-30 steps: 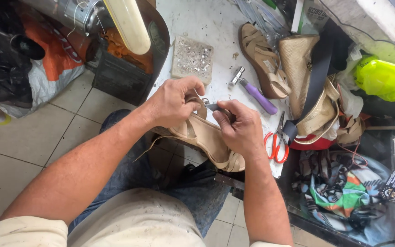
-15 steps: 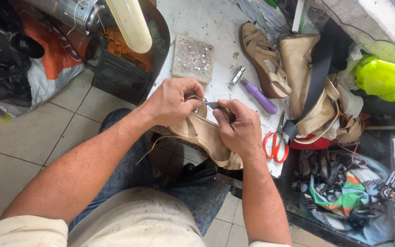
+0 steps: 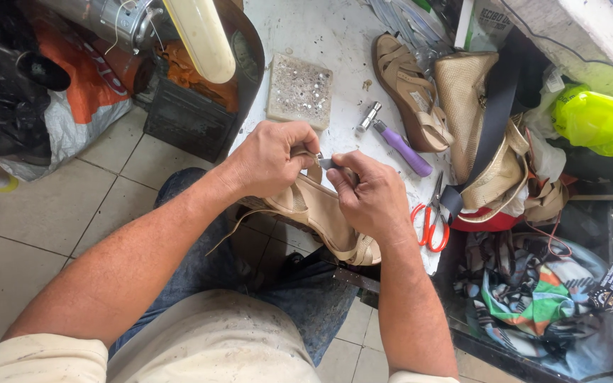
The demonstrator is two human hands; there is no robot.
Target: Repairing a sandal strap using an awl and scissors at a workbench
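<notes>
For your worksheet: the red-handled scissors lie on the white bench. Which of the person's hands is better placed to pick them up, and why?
Probably the right hand. It works on the tan sandal just beside the scissors, with nothing between them. The left hand grips the sandal's strap end farther off, and would have to cross over the right.

Shoe-repair workshop, worn white bench (image 3: 335, 42), tan sandals (image 3: 409, 92), red scissors (image 3: 431, 220), purple-handled hammer (image 3: 399, 142), tiled floor (image 3: 51, 213)

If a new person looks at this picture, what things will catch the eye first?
First, the two hands at the centre: the left hand and right hand work together on a beige sandal at the white table's edge. Then the red scissors just right of them, and the bright yellow-green bag at far right.
</notes>
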